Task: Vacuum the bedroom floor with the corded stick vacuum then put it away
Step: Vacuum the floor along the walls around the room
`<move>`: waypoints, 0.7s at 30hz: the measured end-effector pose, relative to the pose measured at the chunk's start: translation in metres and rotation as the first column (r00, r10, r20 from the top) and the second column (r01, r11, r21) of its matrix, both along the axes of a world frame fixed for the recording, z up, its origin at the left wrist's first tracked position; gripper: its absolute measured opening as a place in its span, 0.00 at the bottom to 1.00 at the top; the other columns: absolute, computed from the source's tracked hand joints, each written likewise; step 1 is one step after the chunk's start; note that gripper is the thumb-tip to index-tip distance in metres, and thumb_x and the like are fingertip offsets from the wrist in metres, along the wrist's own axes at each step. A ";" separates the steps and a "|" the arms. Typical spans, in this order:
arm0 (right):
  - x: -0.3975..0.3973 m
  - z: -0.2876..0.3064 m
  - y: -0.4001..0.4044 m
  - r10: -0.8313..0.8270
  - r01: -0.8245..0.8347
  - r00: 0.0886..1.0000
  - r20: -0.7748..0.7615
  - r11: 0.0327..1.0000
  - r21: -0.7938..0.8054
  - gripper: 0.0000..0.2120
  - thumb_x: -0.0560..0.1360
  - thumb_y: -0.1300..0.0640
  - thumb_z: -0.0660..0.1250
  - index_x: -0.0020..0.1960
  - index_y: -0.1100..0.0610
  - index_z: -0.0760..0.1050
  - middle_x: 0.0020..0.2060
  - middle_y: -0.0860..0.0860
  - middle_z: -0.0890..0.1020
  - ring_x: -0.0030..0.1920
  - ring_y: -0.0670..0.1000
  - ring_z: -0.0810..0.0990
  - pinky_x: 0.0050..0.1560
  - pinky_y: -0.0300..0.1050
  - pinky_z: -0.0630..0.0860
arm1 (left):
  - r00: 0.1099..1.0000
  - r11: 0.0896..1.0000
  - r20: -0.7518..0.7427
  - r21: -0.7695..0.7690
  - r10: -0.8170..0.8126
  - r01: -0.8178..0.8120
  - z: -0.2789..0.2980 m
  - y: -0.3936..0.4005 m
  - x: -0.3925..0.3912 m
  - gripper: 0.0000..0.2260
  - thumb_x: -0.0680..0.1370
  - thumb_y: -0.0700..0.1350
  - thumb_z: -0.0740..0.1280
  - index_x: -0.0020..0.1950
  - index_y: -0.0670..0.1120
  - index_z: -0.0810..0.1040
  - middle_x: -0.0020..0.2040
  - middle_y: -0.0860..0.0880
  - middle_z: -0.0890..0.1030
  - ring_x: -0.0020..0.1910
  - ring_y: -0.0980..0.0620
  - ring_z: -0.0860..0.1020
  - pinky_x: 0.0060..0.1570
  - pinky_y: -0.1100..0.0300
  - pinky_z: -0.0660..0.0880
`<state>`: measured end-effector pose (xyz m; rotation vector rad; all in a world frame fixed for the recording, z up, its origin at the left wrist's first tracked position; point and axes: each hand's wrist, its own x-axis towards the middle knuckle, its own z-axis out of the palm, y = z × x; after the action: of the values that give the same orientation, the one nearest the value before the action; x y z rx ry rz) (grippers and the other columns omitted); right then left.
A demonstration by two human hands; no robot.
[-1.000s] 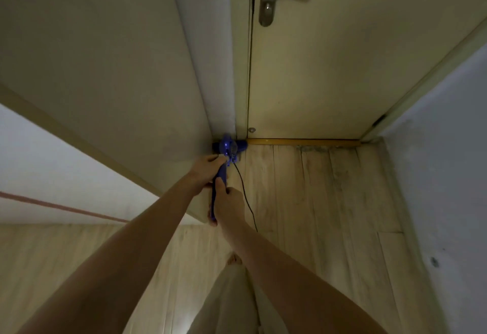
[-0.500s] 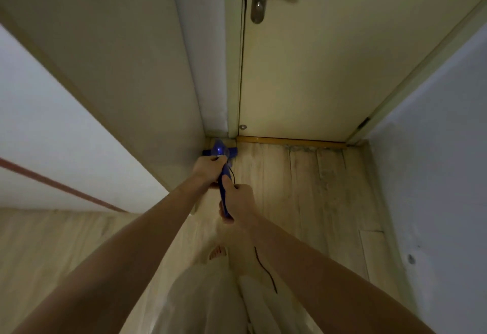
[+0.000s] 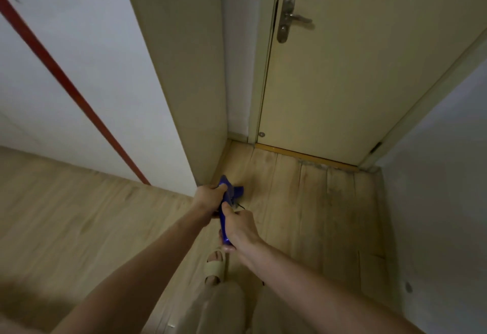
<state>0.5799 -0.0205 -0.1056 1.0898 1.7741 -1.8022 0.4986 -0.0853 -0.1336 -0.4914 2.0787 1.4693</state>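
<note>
1. Right hand (image 3: 238,227): I had it wrapped round the rear end of the blue stick vacuum (image 3: 226,206), thumb laid along the top; the nearer hand to my body.
2. Left hand (image 3: 208,198): fingers curled over the vacuum's forward part, just ahead of the right hand and farther from me.
3. Stick vacuum: held between both hands, long axis running away from me and down toward the wooden floor (image 3: 303,202); its head was largely hidden by the hands, close beside the corner of the wall (image 3: 184,96). I judged any coming stroke would run along that axis.
4. Cord (image 3: 241,206): thin, dark, emerging by the right hand.
5. Door (image 3: 355,83): closed, well beyond the vacuum, straight ahead.
6. Sandalled foot (image 3: 214,268): directly below the right hand.
</note>
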 end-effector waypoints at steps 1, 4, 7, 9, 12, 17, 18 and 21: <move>0.009 0.003 -0.002 0.020 -0.020 1.000 -0.002 1.000 -0.003 0.16 0.81 0.46 0.58 0.54 0.59 0.72 0.39 0.56 0.77 0.30 0.50 0.75 0.19 0.36 0.67 | 1.000 1.000 0.003 0.011 0.022 -0.022 0.001 -0.004 0.011 0.12 0.78 0.44 0.65 0.36 0.40 0.76 0.31 0.44 0.77 0.27 0.49 0.76 0.24 0.61 0.73; 0.031 0.013 -0.004 0.053 -0.053 0.999 0.004 0.999 0.005 0.18 0.80 0.47 0.59 0.58 0.61 0.72 0.41 0.57 0.78 0.31 0.51 0.76 0.17 0.34 0.64 | 0.996 0.995 0.036 0.058 0.080 -0.082 0.005 -0.015 0.036 0.13 0.77 0.46 0.67 0.35 0.41 0.74 0.31 0.44 0.75 0.25 0.50 0.74 0.23 0.64 0.69; 0.051 0.024 -0.007 0.083 -0.083 0.997 0.000 0.996 -0.016 0.18 0.80 0.48 0.60 0.59 0.62 0.72 0.39 0.57 0.77 0.28 0.51 0.74 0.17 0.34 0.64 | 0.993 0.991 0.035 0.075 0.110 -0.113 0.015 -0.026 0.060 0.11 0.77 0.45 0.66 0.38 0.39 0.76 0.32 0.43 0.76 0.28 0.49 0.75 0.24 0.63 0.71; 0.064 0.029 -0.013 0.122 -0.122 0.992 0.016 0.992 -0.020 0.18 0.80 0.48 0.60 0.59 0.62 0.72 0.39 0.57 0.76 0.28 0.50 0.74 0.18 0.35 0.64 | 0.992 0.989 0.034 0.080 0.124 -0.126 0.019 -0.036 0.078 0.12 0.79 0.44 0.65 0.41 0.38 0.77 0.33 0.42 0.77 0.29 0.48 0.76 0.27 0.61 0.73; 0.077 0.025 -0.022 0.183 -0.183 0.983 0.021 0.983 0.006 0.19 0.80 0.45 0.60 0.61 0.59 0.71 0.44 0.57 0.78 0.36 0.52 0.77 0.18 0.35 0.66 | 0.989 0.985 0.069 0.099 0.133 -0.139 0.017 -0.047 0.092 0.12 0.80 0.48 0.64 0.49 0.38 0.78 0.42 0.41 0.81 0.34 0.48 0.79 0.27 0.61 0.74; 0.085 0.020 -0.025 0.149 -0.150 0.988 0.032 0.988 0.023 0.19 0.81 0.44 0.59 0.52 0.60 0.75 0.34 0.53 0.78 0.30 0.49 0.76 0.20 0.37 0.67 | 0.988 0.980 0.083 0.141 0.131 -0.142 0.006 -0.045 0.093 0.12 0.80 0.47 0.64 0.55 0.40 0.78 0.51 0.39 0.81 0.40 0.48 0.80 0.27 0.61 0.75; 0.088 0.017 -0.028 0.128 -0.129 0.991 0.032 0.992 0.015 0.20 0.81 0.44 0.58 0.51 0.61 0.76 0.33 0.53 0.78 0.28 0.48 0.75 0.21 0.37 0.68 | 0.990 0.983 0.077 0.132 0.115 -0.124 0.003 -0.045 0.093 0.11 0.80 0.47 0.64 0.56 0.41 0.78 0.52 0.39 0.81 0.41 0.48 0.80 0.28 0.61 0.75; 0.087 0.004 -0.043 0.098 -0.099 0.995 0.029 0.995 0.014 0.20 0.81 0.44 0.58 0.52 0.61 0.76 0.33 0.53 0.78 0.28 0.48 0.75 0.24 0.38 0.69 | 0.992 0.989 0.102 0.118 0.079 -0.091 -0.005 -0.053 0.088 0.11 0.80 0.47 0.63 0.58 0.43 0.76 0.53 0.39 0.81 0.42 0.47 0.79 0.30 0.59 0.74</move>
<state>0.6673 -0.0639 -0.1018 1.0101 1.7957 -1.7099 0.5867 -0.1384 -0.1383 -0.5978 1.9009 1.5786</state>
